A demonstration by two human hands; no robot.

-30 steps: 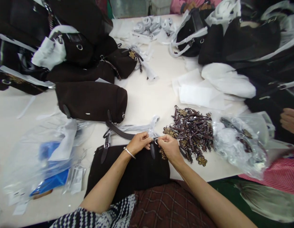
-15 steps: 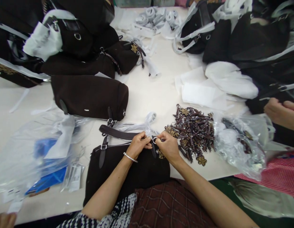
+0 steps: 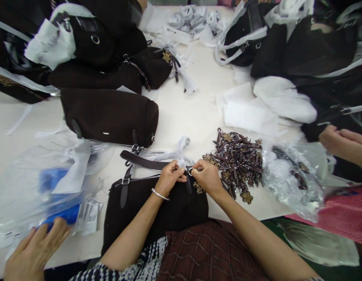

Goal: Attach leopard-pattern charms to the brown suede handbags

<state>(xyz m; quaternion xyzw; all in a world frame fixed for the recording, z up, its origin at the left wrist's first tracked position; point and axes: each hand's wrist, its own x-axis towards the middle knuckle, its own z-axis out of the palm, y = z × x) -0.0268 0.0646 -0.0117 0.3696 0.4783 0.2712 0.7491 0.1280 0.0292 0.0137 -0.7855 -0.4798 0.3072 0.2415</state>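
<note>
A dark brown handbag lies in front of me, its zip and strap toward the far side. My left hand pinches the bag's strap end near its buckle tab. Just to the right, my right hand is closed on a small metal ring of a bag charm. The charm's leopard-print flower hangs below those fingers against the bag. White wrapping stands up behind both hands. Whether the ring is joined to the bag is hidden by the fingers.
Many similar charms are heaped at right, beside a clear plastic bag. Another brown handbag lies behind. A co-worker's hand rests near blue packaging; another person's hand is at far right.
A co-worker's hand has come in from the lower left to the blue packaging. My hands stay nearly in place at the strap and ring.
</note>
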